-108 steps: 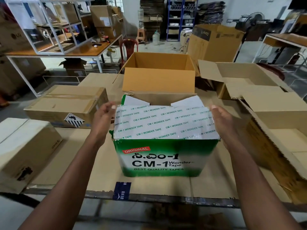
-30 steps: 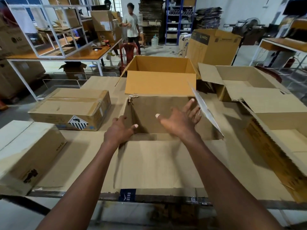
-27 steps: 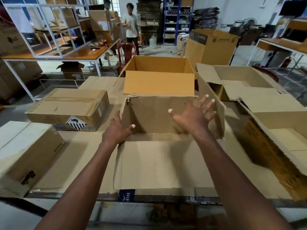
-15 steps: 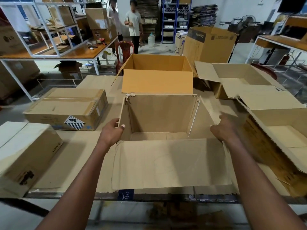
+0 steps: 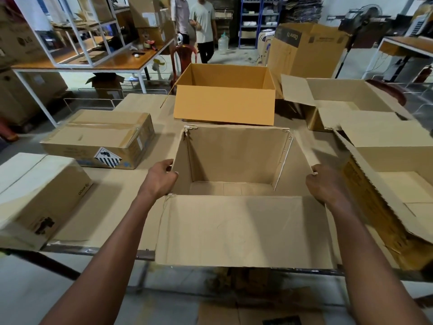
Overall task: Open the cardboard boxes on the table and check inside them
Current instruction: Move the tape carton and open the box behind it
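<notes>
An open brown cardboard box (image 5: 236, 156) stands in front of me on the table, its inside bare down to the floor. Its near flap (image 5: 243, 231) lies folded out toward me over the table edge. My left hand (image 5: 160, 178) grips the box's left wall at the rim, fingers curled over the edge. My right hand (image 5: 324, 184) holds the right side flap, bent outward. A second open box (image 5: 225, 104), orange-brown, stands just behind it.
A taped closed box with a hazard label (image 5: 100, 139) lies at the left and a pale closed box (image 5: 35, 195) at the near left. Opened boxes (image 5: 351, 106) with spread flaps crowd the right. Two people (image 5: 201, 22) stand by a red chair beyond the table.
The green CM-1 box's white flaps have been spread apart, showing a bare inside. My right hand swept the right flap outward and now holds it; my left hand stayed on the left wall.
</notes>
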